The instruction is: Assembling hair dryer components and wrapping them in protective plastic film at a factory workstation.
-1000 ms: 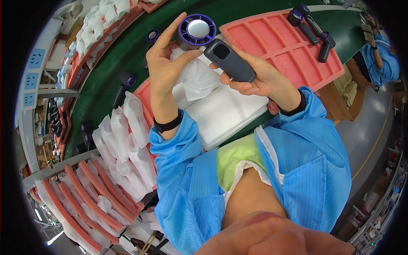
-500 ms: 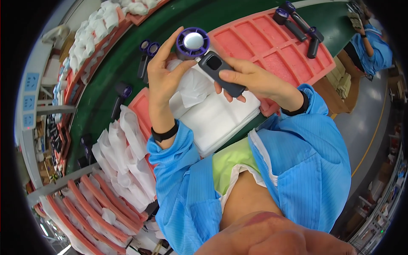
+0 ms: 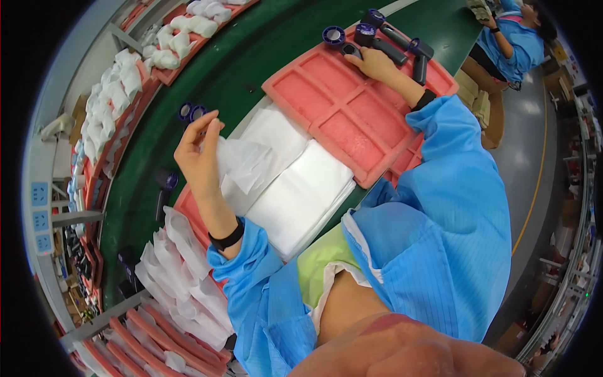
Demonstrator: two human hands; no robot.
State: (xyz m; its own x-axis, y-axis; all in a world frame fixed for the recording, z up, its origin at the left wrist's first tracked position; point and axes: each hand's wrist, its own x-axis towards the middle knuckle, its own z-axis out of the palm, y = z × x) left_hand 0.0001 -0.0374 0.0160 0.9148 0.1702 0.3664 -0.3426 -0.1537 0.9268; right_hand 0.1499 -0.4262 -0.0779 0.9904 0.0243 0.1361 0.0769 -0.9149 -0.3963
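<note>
My right hand reaches to the far end of the pink tray. It grips the dark handle of a handheld device with a round, purple-ringed head. Beside it lie similar purple and dark devices. My left hand is raised near the stack's left side, fingers loosely bent and thumb apart, with nothing visible between them. Next to its thumb sits a crumpled, thin white wrapper. Under that lies a stack of flat white sheets.
The compartmented pink tray rests on the green work surface. More purple-headed devices are at the left. White-wrapped items lie lower left, by upright pink trays. A co-worker in blue is at the far right.
My right hand has carried the device away to the tray's far end, among the others. My left hand has come off the device and moved left. The white wrapper now lies on the stack.
</note>
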